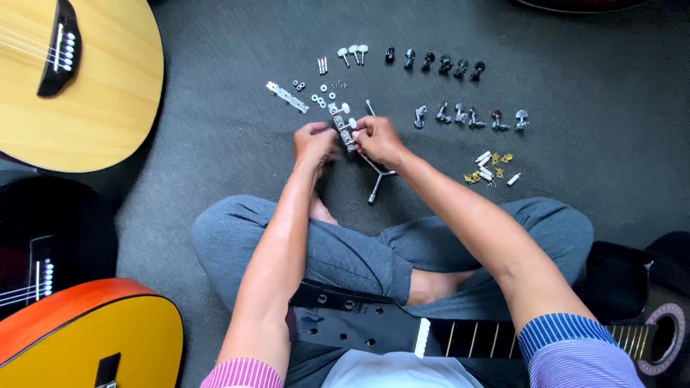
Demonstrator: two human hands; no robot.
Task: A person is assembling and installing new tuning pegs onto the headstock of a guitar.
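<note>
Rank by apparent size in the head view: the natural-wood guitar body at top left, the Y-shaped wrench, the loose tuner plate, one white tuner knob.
1. Natural-wood guitar body
2. Y-shaped wrench
3. Loose tuner plate
4. White tuner knob

Silver tuning-machine strip: narrow metal plate with white knobs along one side, pinched at both ends, left hand at the lower end, right hand beside the upper part. Held just above the grey floor mat, tilted diagonally, upper end pointing away from the body. Partly hidden by fingertips, so number of knobs unclear. Just right of a second, bare silver strip lying flat on the mat. Close above the Y-shaped metal wrench, which lies just under the right hand. Small washers and screws scattered immediately beyond the held strip.
</note>
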